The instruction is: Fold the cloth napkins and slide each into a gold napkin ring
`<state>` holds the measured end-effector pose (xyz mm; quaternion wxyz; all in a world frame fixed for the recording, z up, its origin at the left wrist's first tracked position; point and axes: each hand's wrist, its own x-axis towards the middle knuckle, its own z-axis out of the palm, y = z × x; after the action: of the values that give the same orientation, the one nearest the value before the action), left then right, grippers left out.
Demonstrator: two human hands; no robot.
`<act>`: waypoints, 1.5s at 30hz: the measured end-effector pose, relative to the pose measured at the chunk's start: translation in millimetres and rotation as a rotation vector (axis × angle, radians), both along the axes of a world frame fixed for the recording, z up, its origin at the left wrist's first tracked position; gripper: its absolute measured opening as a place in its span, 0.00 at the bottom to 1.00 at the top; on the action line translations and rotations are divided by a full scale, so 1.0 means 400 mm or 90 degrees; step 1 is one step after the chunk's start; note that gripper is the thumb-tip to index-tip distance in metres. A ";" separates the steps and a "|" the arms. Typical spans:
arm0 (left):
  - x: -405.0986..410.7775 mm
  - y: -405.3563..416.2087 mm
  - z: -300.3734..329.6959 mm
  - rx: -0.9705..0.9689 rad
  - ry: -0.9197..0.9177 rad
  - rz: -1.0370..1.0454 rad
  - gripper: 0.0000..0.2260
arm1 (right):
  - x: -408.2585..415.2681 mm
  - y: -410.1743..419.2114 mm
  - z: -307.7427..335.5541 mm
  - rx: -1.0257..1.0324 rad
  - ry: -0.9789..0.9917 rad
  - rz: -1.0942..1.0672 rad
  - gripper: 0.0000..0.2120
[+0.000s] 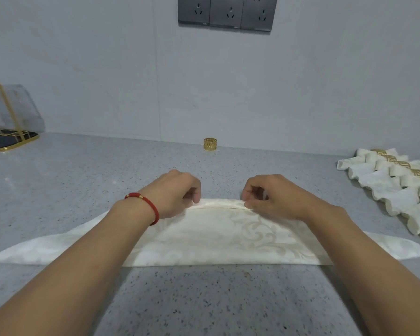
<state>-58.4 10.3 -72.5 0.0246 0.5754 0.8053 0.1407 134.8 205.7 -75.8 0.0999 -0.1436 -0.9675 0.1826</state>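
The far folded edge of the cream damask napkin (218,236) is pinched by the left hand (177,192) and right hand (269,197), fingers curled narrowly. If the edge is rolled unevenly, a skewed fold may result, too bulky for the gold napkin ring (210,143).

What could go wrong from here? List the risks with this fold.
1. Both the left hand and right hand pinch only the far edge of the napkin; its long side tails lie loose and may skew the fold.
2. The gold ring stands unheld near the wall; reaching for it could let the fold spring open.
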 end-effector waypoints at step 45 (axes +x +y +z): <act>-0.029 -0.026 0.012 -0.023 -0.023 -0.051 0.08 | 0.007 -0.018 0.033 -0.040 -0.102 0.038 0.03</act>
<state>-69.8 -0.3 -67.8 0.0556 0.6038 0.7836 0.1354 137.7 198.4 -62.7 0.0119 -0.1318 -0.9701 0.2036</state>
